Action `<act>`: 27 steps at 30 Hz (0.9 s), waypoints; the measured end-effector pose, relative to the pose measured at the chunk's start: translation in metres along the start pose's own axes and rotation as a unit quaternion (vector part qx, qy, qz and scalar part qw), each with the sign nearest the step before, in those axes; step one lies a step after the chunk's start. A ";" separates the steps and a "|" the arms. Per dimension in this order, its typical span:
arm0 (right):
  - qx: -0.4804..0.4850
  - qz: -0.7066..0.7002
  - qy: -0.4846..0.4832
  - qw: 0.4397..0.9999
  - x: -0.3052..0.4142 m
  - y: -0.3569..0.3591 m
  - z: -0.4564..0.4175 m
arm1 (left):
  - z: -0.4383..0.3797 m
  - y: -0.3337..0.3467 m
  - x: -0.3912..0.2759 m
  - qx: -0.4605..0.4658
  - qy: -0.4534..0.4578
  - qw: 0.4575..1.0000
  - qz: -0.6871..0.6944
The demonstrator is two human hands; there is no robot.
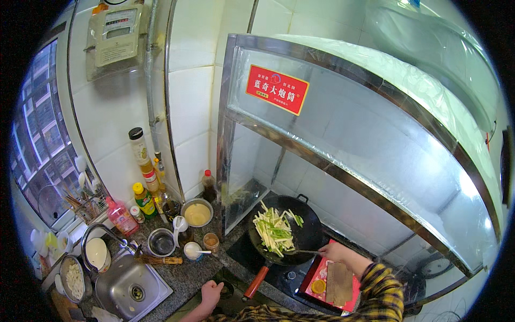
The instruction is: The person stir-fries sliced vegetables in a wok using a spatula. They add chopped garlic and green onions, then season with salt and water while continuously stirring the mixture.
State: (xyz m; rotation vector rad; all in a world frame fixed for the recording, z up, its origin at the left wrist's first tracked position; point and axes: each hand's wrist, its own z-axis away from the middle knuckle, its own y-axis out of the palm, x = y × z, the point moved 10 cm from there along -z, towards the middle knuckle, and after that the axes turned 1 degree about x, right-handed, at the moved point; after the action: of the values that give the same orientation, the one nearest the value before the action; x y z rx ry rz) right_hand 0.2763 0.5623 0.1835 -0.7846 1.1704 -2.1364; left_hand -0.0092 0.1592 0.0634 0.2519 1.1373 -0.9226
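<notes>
A black wok (310, 225) sits on the dark glass cooktop (241, 254), its reddish wooden handle (257, 281) pointing at me. Pale and green vegetable strips (275, 231) are heaped in its left part. My right hand (334, 252) grips a metal spatula (303, 252) over the wok's right rim; the spatula's front end reaches the lower edge of the heap. My left hand (211, 295) is curled by the counter's front edge, left of the wok handle and apart from it, with nothing visible in it.
A red box (318, 271) with a brown board (340, 283) lies under my right forearm. A framed splash screen (342, 120) encloses the stove. Leftward stand a bowl of yellowish liquid (197, 214), a steel bowl (161, 242), bottles (145, 201), a brush (161, 260) and a sink (120, 292).
</notes>
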 end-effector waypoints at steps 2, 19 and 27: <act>-0.084 -0.097 0.037 0.991 0.020 0.035 -0.029 | 0.006 -0.007 -0.002 -0.017 0.004 1.000 0.021; -0.106 -0.378 0.155 0.907 0.009 0.016 -0.063 | 0.009 -0.002 -0.033 0.028 0.093 0.994 -0.046; 0.143 -0.111 0.091 0.979 0.035 -0.046 0.006 | 0.003 -0.029 -0.002 -0.009 0.086 0.996 -0.033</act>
State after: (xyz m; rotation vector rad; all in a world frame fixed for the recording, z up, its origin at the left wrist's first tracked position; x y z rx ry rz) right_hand 0.2487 0.5546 0.2338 -0.6231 0.8641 -2.5352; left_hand -0.0294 0.1403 0.0738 0.2856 1.3176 -0.9622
